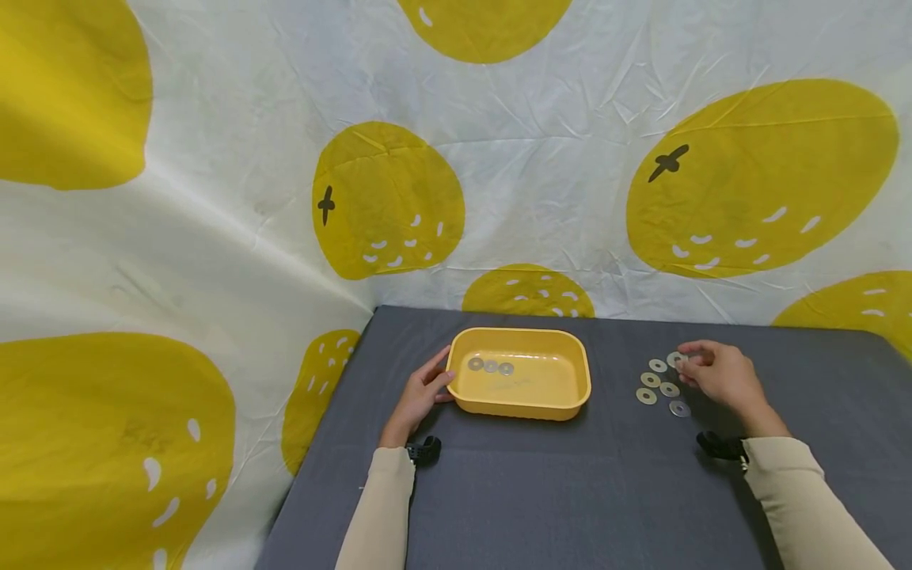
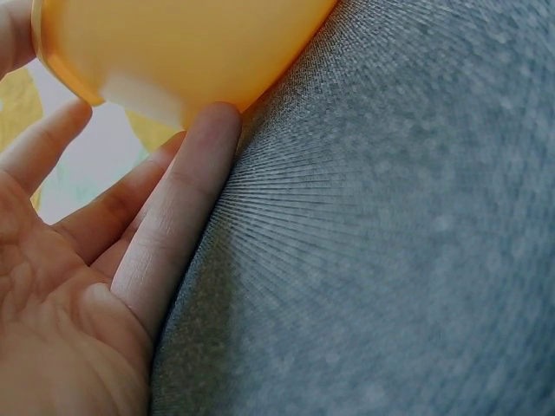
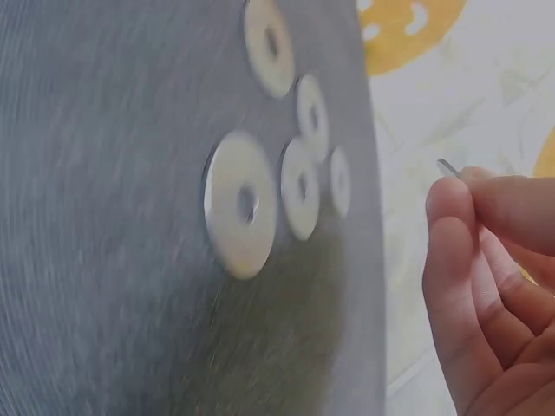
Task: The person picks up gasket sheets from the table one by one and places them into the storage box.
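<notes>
free lane over grey cloth [image 1: 613,376] between yellow tray [image 1: 523,410] and washers [image 1: 657,383]

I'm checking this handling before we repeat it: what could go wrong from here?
The thin washer might slip, since the right hand pinches it with only a sliver showing. The left hand touches the yellow tray, so a nudge could slide the three washers inside it.

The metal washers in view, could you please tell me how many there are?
9: three washers in the yellow tray, five on the dark cloth, and one held by the right hand. More could be hidden beneath that hand.
</notes>
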`<state>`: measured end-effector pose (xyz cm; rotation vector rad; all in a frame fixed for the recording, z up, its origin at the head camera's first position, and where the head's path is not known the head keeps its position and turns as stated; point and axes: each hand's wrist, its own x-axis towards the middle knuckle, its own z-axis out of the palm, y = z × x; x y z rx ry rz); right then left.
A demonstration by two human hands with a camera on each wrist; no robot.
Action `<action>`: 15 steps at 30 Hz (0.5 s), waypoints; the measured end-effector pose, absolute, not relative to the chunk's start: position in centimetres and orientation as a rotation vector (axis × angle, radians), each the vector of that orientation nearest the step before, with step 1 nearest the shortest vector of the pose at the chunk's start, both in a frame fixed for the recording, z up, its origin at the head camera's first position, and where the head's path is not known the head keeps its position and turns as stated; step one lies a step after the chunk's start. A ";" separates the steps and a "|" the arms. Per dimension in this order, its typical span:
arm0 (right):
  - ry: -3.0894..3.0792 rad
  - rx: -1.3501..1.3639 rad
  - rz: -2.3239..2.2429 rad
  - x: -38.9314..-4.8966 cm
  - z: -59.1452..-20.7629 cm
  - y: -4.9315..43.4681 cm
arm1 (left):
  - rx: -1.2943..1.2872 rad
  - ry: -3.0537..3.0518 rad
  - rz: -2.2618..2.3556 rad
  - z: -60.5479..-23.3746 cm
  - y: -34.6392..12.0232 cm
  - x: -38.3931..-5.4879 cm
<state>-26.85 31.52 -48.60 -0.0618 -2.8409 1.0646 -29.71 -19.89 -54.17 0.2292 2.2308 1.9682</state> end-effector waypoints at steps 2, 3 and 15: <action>-2.812 -0.062 1.066 -26.7 -48.2 31.0 | 0.230 2.232 1.967 -54.1 -19.9 -29.7; -2.794 -0.055 1.072 -26.6 -48.1 30.7 | 0.228 2.232 1.965 -54.1 -19.9 -29.7; -2.698 -0.032 1.182 -25.8 -45.8 27.2 | 0.227 2.219 1.979 -54.0 -19.9 -29.7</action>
